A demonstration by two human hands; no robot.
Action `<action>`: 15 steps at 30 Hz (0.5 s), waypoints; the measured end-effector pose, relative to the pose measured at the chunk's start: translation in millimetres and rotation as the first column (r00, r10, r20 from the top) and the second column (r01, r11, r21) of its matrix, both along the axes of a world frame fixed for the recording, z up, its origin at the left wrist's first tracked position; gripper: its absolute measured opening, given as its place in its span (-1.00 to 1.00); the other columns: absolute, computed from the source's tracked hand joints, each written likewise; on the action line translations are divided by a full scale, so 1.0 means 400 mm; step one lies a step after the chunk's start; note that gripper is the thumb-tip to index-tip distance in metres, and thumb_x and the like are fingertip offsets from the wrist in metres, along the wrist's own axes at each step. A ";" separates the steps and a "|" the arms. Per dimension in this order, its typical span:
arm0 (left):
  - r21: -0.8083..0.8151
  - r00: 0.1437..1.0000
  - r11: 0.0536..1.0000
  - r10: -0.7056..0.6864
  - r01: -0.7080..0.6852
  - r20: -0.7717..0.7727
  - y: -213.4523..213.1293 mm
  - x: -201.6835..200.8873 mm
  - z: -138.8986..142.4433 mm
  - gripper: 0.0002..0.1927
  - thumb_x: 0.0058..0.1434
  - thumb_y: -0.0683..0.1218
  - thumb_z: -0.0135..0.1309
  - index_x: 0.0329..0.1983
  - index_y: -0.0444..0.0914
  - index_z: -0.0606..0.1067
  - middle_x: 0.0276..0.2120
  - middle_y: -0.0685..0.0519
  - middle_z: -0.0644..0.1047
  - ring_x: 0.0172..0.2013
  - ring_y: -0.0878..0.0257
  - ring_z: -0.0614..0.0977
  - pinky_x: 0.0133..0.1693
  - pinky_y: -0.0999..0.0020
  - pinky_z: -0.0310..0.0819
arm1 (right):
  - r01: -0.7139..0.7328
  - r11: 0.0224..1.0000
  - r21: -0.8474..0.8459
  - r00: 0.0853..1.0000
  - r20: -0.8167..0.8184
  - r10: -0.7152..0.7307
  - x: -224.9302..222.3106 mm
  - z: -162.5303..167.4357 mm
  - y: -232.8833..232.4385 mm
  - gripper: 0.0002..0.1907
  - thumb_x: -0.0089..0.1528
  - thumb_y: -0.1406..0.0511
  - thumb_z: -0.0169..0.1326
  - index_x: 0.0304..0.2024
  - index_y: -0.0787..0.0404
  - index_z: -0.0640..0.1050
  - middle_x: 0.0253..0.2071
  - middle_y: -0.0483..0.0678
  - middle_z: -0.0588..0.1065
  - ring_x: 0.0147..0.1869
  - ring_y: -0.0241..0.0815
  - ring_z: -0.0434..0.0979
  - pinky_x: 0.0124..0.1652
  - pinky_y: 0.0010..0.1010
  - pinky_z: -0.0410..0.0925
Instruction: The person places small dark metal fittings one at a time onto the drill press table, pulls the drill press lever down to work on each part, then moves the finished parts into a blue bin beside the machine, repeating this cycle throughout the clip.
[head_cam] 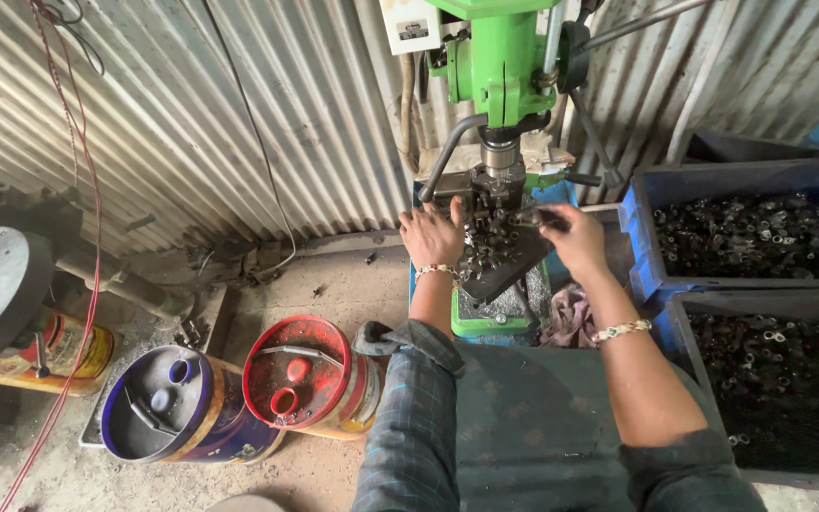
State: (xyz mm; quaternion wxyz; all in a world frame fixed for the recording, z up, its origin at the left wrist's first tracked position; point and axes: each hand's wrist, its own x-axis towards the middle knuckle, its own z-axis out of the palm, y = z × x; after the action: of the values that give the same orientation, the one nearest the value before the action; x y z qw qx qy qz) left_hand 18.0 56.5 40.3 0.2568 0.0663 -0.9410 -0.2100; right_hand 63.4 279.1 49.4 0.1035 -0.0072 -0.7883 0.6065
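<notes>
Head view of a person seated at a green bench drill press [500, 66]. The left hand [433, 237] lies flat, fingers spread and holding nothing, on the pile of small metal rings [490, 246] heaped on the dark work plate [504, 275] beneath the spindle [500, 156]. The right hand [573, 237], at 3 o'clock from the pile, has its fingers curled around something small and dark at the plate's edge; what it pinches cannot be told.

The rings appear to be stiff, hard parts, individually light but heavy in bulk. They probably carry oil or swarf, so they would be slippery and may have sharp edges. A single ring is best taken by its outer rim between thumb and forefinger, rather than scooped from the heap, which shifts readily.

At 3 to 4 o'clock from the press, two blue crates [642, 228] hold more of the same parts. At 8 o'clock stand a red-topped drum [300, 374] and a blue-topped drum [158, 403], side by side on the floor. A rag [571, 318] lies just beside the machine base.
</notes>
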 end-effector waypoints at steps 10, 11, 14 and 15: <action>0.006 0.999 0.999 -0.036 0.036 0.013 -0.004 0.006 0.009 -0.24 0.39 0.33 -0.25 0.03 -0.47 0.52 -0.17 -0.31 0.58 0.05 -0.23 0.45 0.07 -0.11 0.36 | -0.146 0.596 -0.789 0.928 0.100 0.360 -0.030 -0.028 -0.092 -0.73 0.22 0.52 0.09 -0.03 0.31 0.53 -0.01 0.06 0.57 0.04 -0.03 0.64 0.13 -0.24 0.50; -0.001 0.999 0.999 -0.034 0.034 0.006 -0.004 0.005 0.008 -0.24 0.39 0.33 -0.25 0.03 -0.47 0.52 -0.18 -0.31 0.58 0.06 -0.23 0.45 0.08 -0.11 0.36 | -0.125 0.617 -0.777 0.930 0.125 0.346 -0.035 -0.031 -0.104 -0.74 0.22 0.52 0.10 -0.03 0.32 0.53 0.00 0.06 0.57 0.04 -0.02 0.63 0.13 -0.23 0.50; -0.036 0.999 0.999 -0.019 0.018 -0.034 -0.002 0.005 0.006 -0.25 0.39 0.32 -0.23 0.01 -0.47 0.53 -0.19 -0.30 0.59 0.06 -0.25 0.45 0.08 -0.11 0.36 | -0.124 0.628 -0.768 0.944 0.103 0.313 -0.053 -0.026 -0.134 -0.77 0.23 0.53 0.10 -0.05 0.39 0.52 -0.01 0.09 0.55 0.04 0.03 0.63 0.14 -0.17 0.52; -0.050 0.999 0.999 -0.014 0.011 -0.050 -0.002 0.004 0.007 -0.25 0.39 0.32 -0.22 0.00 -0.48 0.53 -0.19 -0.30 0.59 0.05 -0.26 0.45 0.08 -0.11 0.36 | -0.131 0.628 -0.767 0.947 0.091 0.308 -0.060 -0.022 -0.141 -0.77 0.23 0.53 0.08 -0.04 0.39 0.52 -0.01 0.09 0.55 0.04 0.04 0.63 0.13 -0.17 0.53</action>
State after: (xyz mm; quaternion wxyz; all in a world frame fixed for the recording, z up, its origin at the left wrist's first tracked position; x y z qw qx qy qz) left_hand 19.7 55.8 43.0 0.2808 0.0487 -0.9396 -0.1896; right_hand 39.5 222.9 40.6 -0.0691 -0.0179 -0.4674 0.8812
